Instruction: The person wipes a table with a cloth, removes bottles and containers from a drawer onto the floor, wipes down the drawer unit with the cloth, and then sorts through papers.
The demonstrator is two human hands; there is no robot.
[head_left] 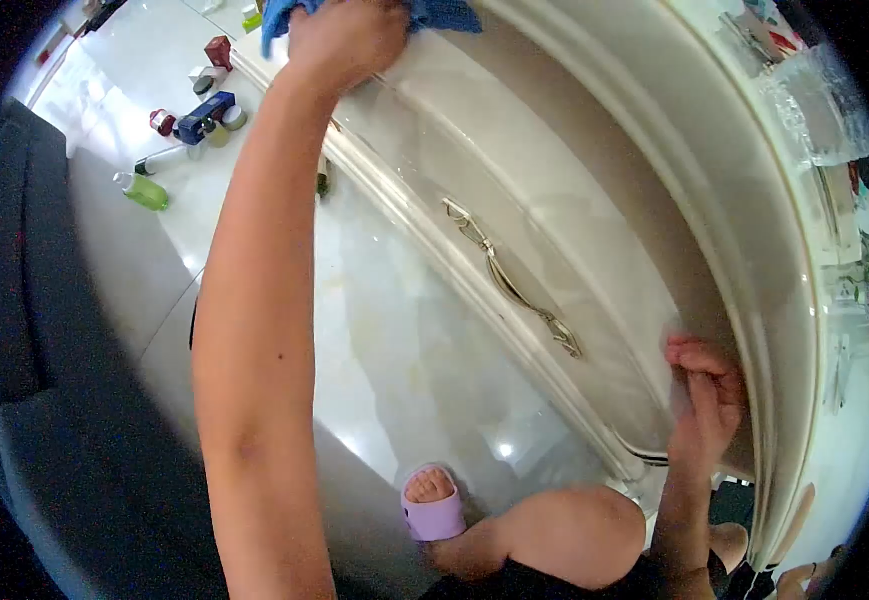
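Observation:
My left hand is at the top of the view, gripping a blue cloth against the upper left end of a glossy cream cabinet. The hand covers part of the cloth, and the frame edge cuts off more of it. Lower right, my right hand is beside the cabinet's drawer front, its fingers loosely bent and apart, with nothing seen in them. The fingertips appear to rest on the surface. An ornate metal handle runs across the drawer between the two hands.
On the tiled floor stand a green bottle, a dark blue box, a red box and several small containers. A dark sofa lines the left. Clear plastic packaging lies on the cabinet top. My foot wears a lilac slipper.

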